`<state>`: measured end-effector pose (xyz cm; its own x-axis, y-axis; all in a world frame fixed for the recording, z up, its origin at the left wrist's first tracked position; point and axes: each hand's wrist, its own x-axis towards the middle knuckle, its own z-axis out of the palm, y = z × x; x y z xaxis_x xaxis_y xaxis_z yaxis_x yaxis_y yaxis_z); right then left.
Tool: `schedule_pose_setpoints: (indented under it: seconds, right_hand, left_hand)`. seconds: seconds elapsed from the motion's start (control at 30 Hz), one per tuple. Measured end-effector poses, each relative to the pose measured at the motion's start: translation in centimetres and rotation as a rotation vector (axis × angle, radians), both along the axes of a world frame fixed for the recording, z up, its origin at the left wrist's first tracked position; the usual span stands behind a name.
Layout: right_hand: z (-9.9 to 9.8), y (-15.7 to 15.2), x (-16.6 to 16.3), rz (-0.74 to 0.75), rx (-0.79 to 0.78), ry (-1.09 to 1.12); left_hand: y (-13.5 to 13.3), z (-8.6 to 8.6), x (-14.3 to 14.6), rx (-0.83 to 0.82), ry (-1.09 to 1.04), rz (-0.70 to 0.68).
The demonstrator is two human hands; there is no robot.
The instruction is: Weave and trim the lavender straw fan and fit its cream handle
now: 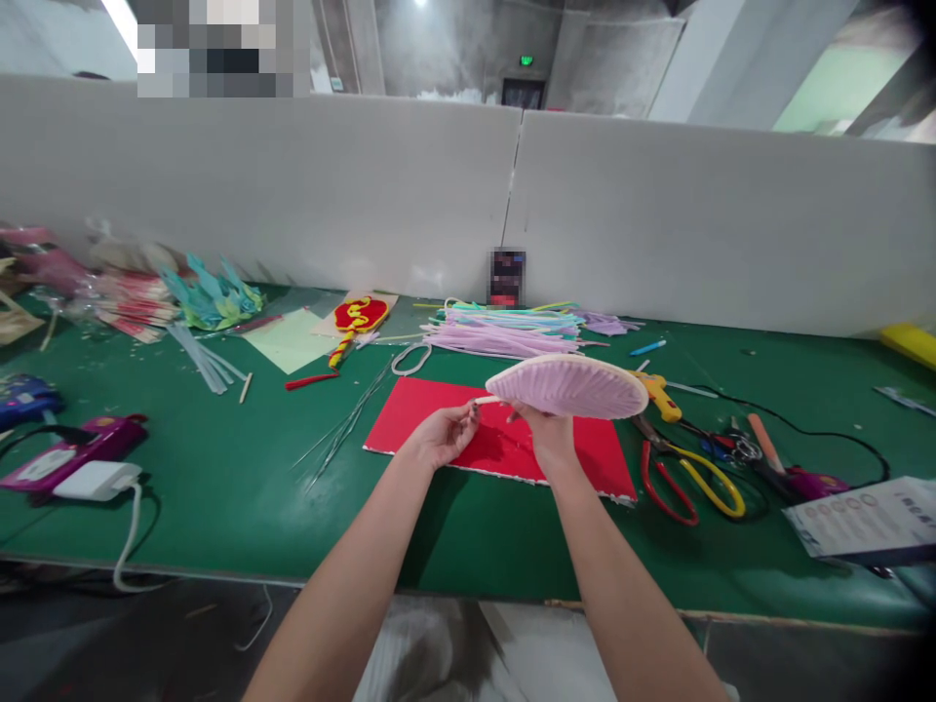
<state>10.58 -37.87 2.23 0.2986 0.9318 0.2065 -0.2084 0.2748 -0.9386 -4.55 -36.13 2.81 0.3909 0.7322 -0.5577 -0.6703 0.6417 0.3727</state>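
My right hand grips a lilac fan-like oval from below. Its face is ribbed, like rows of fuzzy pipe cleaners, and a cream border runs round it. The oval is tilted and held above a red board on the table. At the oval's left tip, my left hand pinches a short cream strip between thumb and fingers. Whether that strip is joined to the oval I cannot tell. The right fingers are partly hidden behind the rim.
Bundled lilac pipe cleaners lie behind the board. To the right are red-and-yellow-handled pliers, a yellow glue gun and a box. A red-and-yellow fan, thin wires and a purple power strip lie left.
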Motion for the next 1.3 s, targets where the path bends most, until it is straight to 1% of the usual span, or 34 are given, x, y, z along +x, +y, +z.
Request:
schedule_pose_setpoints:
  seconds: [0.1,0.2,0.33,0.53,0.6,0.7,0.83,0.9,1.0,1.13,1.2,1.3]
  right_hand:
    - [0.2,0.1,-0.2,0.054,-0.005,0.065]
    - [0.3,0.1,-0.5,0.071,-0.022,0.124]
    - [0.1,0.4,-0.4,0.044,-0.052,0.187]
    - [-0.7,0.8,0.0,-0.009,-0.106,0.248]
    - [-1.0,0.8,0.0,-0.007,-0.127,0.257]
    - [-1.2,0.8,0.0,-0.013,-0.152,0.278]
    - [-1.4,0.9,0.2,-0.069,-0.139,0.321]
    - [-1.4,0.9,0.3,-0.078,-0.136,0.328]
    - [-1.4,0.8,0.1,-0.016,-0.162,0.313]
    - [-2.1,0.6,-0.8,0.113,-0.227,0.262]
    - [-2.5,0.7,-1.1,0.118,-0.234,0.254]
    - [-3.0,1.0,-0.8,0.067,-0.205,0.267]
  left_hand:
    - [0.2,-0.5,0.0,0.071,0.05,0.027]
    - [0.3,-1.1,0.1,0.182,0.124,0.066]
    - [0.3,-1.5,0.3,0.335,0.244,0.078]
    - [0.1,-1.5,1.0,0.563,0.46,0.068]
    - [-0.2,-1.5,1.2,0.66,0.529,0.038]
    - [-0.5,-1.3,1.4,0.776,0.592,-0.044]
    - [-0.9,-1.1,1.6,0.858,0.61,-0.141]
    - [-1.0,-1.2,1.8,0.873,0.605,-0.16]
    - [-0.9,-1.5,2.0,0.861,0.608,-0.098]
    - [0.0,-2.2,1.7,0.85,0.66,0.088]
    - [0.4,-2.5,1.6,0.846,0.686,0.157]
    - [0.7,-2.9,1.5,0.825,0.691,0.189]
